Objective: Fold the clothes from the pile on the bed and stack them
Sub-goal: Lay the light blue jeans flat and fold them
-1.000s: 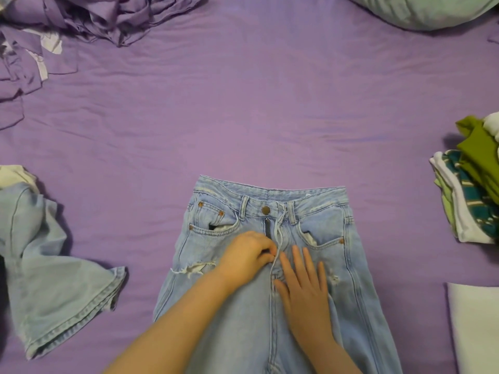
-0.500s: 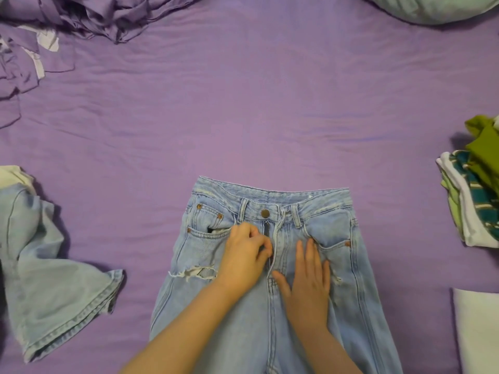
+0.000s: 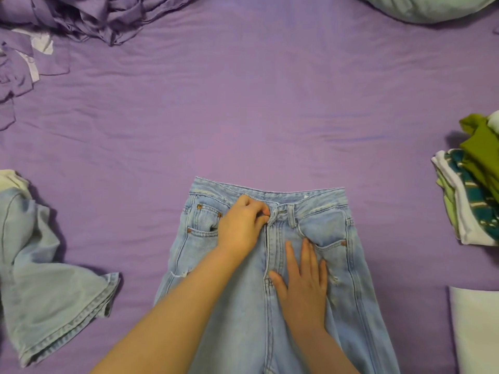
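Light blue ripped jeans (image 3: 337,268) lie flat, front up, on the purple bed sheet (image 3: 243,117), waistband away from me. My left hand (image 3: 241,225) pinches the fly at the waistband, covering the button. My right hand (image 3: 303,282) presses flat on the denim just right of the fly, fingers straight. At the left edge lies another pale denim garment (image 3: 48,279), crumpled. A heap of clothes (image 3: 475,190) in green, white and teal stripes sits at the right edge.
Bunched purple bedding (image 3: 67,20) fills the far left corner. A pale green pillow (image 3: 426,6) lies at the far right. A white folded item (image 3: 475,327) rests near the right front edge.
My left hand has slid up the fly from below the pockets to the waistband. The right hand stayed flat on the jeans.
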Demonstrator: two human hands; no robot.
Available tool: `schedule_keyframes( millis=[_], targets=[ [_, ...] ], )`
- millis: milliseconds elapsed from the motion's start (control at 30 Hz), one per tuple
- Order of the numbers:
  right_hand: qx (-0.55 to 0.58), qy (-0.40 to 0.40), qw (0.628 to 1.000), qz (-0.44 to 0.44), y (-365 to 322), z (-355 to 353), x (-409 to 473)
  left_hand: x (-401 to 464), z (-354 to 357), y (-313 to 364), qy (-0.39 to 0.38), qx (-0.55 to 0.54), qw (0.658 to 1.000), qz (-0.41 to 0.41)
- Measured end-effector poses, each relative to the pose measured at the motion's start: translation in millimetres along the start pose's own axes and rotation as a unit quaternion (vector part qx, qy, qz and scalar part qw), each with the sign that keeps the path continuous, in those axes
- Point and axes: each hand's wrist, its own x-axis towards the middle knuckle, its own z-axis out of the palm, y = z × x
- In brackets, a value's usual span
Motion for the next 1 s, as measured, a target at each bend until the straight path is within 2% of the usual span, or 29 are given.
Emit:
schedule_keyframes(
  millis=[67, 167, 267, 400, 467, 600, 733, 867, 1000],
  targets=[
    [-0.008, 0.006, 1.000, -0.013, 2, -7, 1, 0, -4, 0, 0.001, 0.026, 0.999, 0.020],
    [-0.045, 0.059, 0.993, -0.091, 7, -16, 11, 8, -12, -3, 0.006, 0.101, 0.994, 0.044],
    [-0.129, 0.087, 0.966, -0.208, 9, -24, 30, 17, -18, -8, 0.006, 0.212, 0.974, 0.079],
    [-0.184, 0.075, 0.936, -0.291, 11, -24, 39, 25, -22, -13, 0.003, 0.250, 0.963, 0.100],
    [-0.168, 0.055, 0.937, -0.301, 11, -25, 42, 29, -23, -13, -0.018, 0.254, 0.961, 0.108],
    [-0.142, 0.041, 0.942, -0.300, 2, -40, 57, 36, -30, -9, -0.085, 0.193, 0.973, 0.090],
    [0.015, 0.019, 0.973, -0.229, -2, -53, 79, 41, -40, -10, -0.128, 0.129, 0.981, 0.067],
    [0.085, 0.032, 0.971, -0.220, -6, -54, 98, 42, -40, -8, -0.142, 0.135, 0.979, 0.061],
    [0.051, 0.063, 0.965, -0.251, -8, -62, 106, 39, -38, -9, -0.133, 0.103, 0.985, 0.042]
  ],
)
